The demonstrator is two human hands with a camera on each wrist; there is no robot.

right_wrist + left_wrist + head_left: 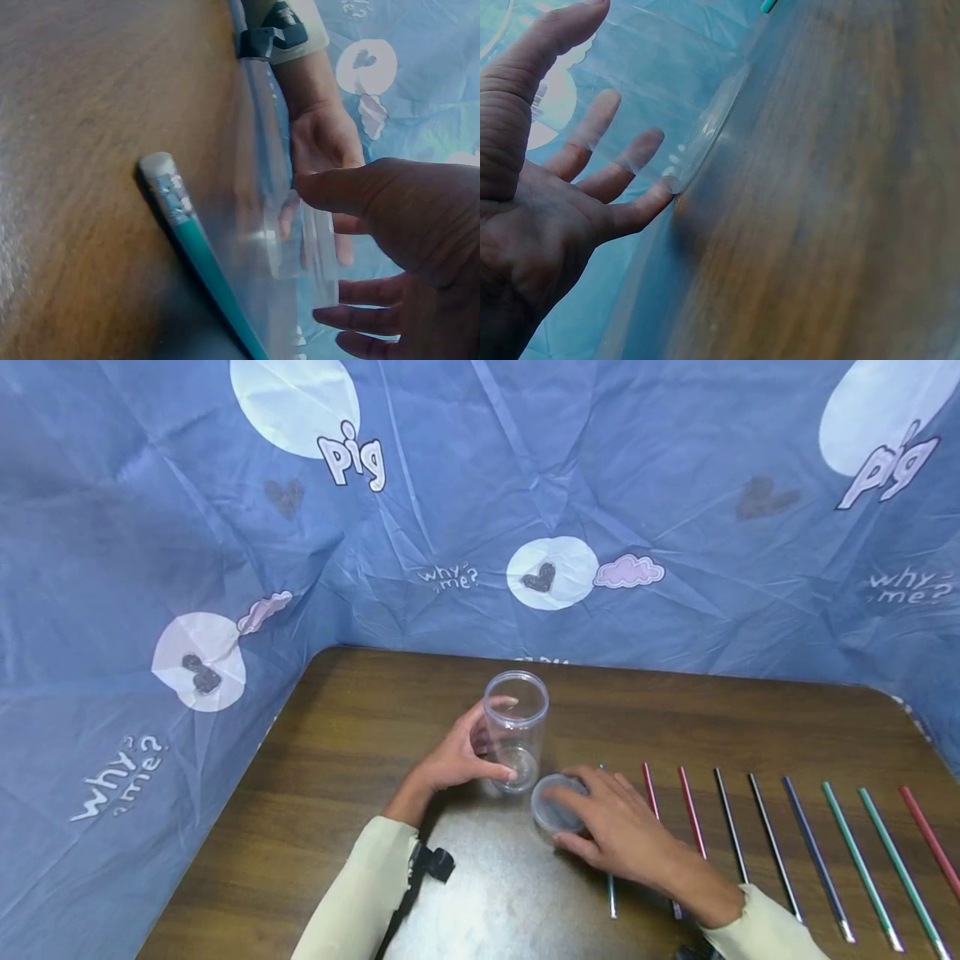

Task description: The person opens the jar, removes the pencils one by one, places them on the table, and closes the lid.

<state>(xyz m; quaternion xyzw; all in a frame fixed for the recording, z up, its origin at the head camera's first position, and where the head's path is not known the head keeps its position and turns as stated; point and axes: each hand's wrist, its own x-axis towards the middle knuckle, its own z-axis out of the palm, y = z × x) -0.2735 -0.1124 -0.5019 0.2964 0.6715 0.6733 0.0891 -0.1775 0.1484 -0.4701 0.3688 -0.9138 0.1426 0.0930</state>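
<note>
A clear plastic jar [527,739] stands upright and uncapped on the wooden table. My left hand [459,758] holds it from the left, thumb across the front low down and fingers behind the wall. The left wrist view shows those fingers spread beside the jar's base [718,112]. Just right of the jar, my right hand [626,827] grips a round translucent lid [552,818] by its edge. Seen from the right wrist, the thumb and fingers span the lid [324,259], which appears slightly off the table.
A teal pencil [612,897] lies partly under the right hand; its eraser end [161,169] shows close up. Several red, dark, blue and green pencils [817,860] lie in a row to the right. Blue printed cloth [450,510] hangs behind the table [337,727].
</note>
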